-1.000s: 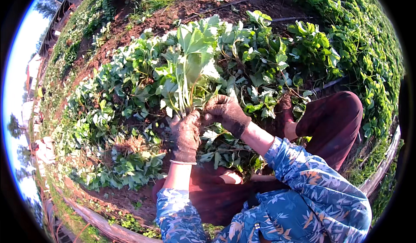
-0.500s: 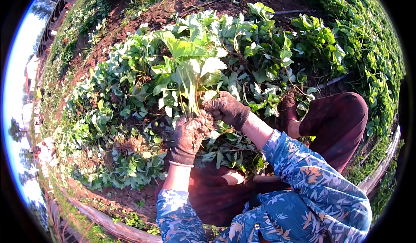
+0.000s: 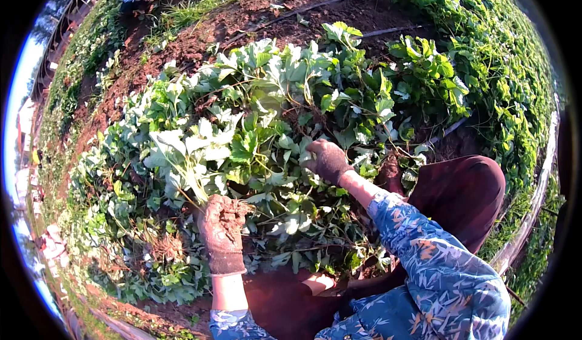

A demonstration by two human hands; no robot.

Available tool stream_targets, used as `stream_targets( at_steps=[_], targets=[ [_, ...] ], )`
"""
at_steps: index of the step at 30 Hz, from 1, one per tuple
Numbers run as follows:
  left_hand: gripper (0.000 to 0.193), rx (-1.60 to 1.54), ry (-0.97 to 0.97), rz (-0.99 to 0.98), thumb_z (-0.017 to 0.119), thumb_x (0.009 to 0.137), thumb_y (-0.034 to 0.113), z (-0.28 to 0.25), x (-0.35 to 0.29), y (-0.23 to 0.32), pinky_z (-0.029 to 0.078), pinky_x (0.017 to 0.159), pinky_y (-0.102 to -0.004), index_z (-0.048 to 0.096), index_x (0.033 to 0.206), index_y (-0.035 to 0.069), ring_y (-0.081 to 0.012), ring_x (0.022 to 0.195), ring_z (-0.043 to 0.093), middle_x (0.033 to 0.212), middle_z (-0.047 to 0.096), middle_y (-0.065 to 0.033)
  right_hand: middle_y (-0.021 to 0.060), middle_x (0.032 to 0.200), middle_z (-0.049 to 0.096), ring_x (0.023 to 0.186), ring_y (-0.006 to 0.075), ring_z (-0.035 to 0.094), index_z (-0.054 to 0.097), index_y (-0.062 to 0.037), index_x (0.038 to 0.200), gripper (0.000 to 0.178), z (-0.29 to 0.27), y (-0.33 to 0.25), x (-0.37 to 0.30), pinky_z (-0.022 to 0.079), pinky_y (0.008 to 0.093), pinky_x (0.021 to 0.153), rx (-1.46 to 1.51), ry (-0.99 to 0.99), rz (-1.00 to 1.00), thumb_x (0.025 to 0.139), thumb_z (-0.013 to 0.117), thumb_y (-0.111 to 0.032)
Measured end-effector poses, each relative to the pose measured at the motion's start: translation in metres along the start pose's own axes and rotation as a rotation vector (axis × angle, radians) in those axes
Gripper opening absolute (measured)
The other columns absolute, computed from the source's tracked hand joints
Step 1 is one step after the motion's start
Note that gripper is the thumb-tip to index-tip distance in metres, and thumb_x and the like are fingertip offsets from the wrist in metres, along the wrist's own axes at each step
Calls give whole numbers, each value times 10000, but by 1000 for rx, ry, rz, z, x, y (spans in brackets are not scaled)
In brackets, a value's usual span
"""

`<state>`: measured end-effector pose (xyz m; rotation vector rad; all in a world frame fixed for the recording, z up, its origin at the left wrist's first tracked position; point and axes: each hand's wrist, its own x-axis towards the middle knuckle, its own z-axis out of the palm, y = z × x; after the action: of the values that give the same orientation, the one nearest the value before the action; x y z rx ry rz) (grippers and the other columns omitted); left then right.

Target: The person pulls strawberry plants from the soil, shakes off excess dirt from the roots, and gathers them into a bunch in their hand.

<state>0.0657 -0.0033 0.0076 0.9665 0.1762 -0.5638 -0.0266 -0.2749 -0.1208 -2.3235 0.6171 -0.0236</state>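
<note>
Now, just past trousers, holding bunch by stems in closed left hand, with roots showing at fist; best held low and firm, without crushing; slightly farther, at leaf pile, with right hand narrow, fingers curled; cannot tell if gripping anything; better, likely, to feel down low than tug from above; farther still, reddish soil.

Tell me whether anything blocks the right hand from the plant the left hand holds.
Nothing visible blocks the right hand from the plant in the left hand; leaves lie between, apparently below both hands.
</note>
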Motion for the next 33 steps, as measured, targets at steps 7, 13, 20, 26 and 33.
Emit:
stream_targets(
  at_steps=[7, 13, 20, 26, 33],
  targets=[
    [261, 94, 16, -95, 550, 938, 302, 26, 6, -4, 530, 567, -363, 560, 846, 58, -240, 665, 614, 823, 630, -105, 174, 1054, 664, 969, 348, 635, 696, -78, 996, 343, 8, 63, 146, 508, 414, 824, -29, 174, 488, 719, 714, -279],
    [398, 57, -86, -126, 485, 975, 378, 32, 10, -5, 550, 827, -482, 578, 1135, 26, -278, 1361, 352, 1396, 471, -132, 108, 782, 698, 705, 203, 674, 706, -23, 932, 296, 2, 71, 138, 538, 311, 644, 493, 92, 400, 715, 761, -216],
    [289, 174, 53, -187, 604, 906, 220, 24, 16, -15, 510, 554, -356, 597, 1160, 81, -136, 629, 568, 986, 645, -67, 58, 815, 661, 658, 139, 638, 609, -36, 962, 219, -22, 29, 61, 515, 256, 557, 834, -98, 351, 784, 736, -56],
    [248, 109, -67, -105, 599, 870, 95, 38, -5, -29, 496, 520, -279, 594, 1102, 8, -112, 655, 531, 925, 623, -90, -32, 732, 619, 644, 37, 547, 631, -59, 870, 241, -21, -46, -16, 442, 210, 563, 1181, -94, -10, 690, 782, -6],
    [269, 343, 99, -42, 664, 770, -10, 59, -35, -35, 529, 577, -266, 648, 1039, -13, -129, 695, 616, 895, 658, -51, 104, 783, 643, 705, 162, 626, 657, -23, 889, 211, -28, -122, -65, 505, 293, 658, 638, 117, -264, 695, 710, -85]
  ],
)
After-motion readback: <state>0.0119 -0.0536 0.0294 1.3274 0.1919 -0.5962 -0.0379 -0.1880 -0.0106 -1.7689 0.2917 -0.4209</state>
